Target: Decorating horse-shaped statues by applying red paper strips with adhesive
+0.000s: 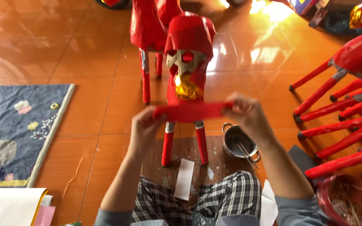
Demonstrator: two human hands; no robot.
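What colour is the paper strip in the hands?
Red; the paper strip shows best in the head view.

Tiled floor (97, 54) under mat (17, 129), board (214, 161)

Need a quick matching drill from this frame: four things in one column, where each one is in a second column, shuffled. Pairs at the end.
Things:
1. red paper strip
2. metal pot
3. patterned mat
4. white paper slip

Places:
A. on the floor at far left
B. stretched between the left hand and the right hand
C. on the board between the knees
D. on the floor beside the right forearm

Pairs: 1-B, 2-D, 3-A, 4-C
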